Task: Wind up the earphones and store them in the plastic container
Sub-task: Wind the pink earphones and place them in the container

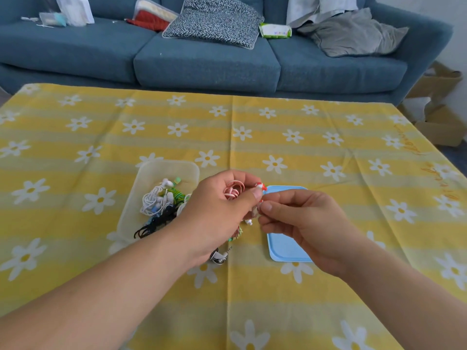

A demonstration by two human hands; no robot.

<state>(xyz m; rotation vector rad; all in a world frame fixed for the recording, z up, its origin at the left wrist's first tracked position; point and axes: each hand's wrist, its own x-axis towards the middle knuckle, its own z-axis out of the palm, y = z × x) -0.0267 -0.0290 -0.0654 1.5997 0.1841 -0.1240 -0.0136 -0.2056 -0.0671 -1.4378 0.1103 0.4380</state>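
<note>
No legible text anywhere.

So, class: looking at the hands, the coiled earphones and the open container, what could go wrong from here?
1. The pink-and-white earphones are only loosely coiled in the left hand; if the right hand lets go of the cable end, the coil could spring open.
2. The plastic container already holds tangled white, green and black cables, some spilling over its rim, so a new coil could snag on them.

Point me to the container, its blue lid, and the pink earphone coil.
plastic container (168, 165): head view, bare far wall.
blue lid (285, 250): head view, exposed near-left part.
pink earphone coil (233, 190): head view, loops in the left hand.
</note>
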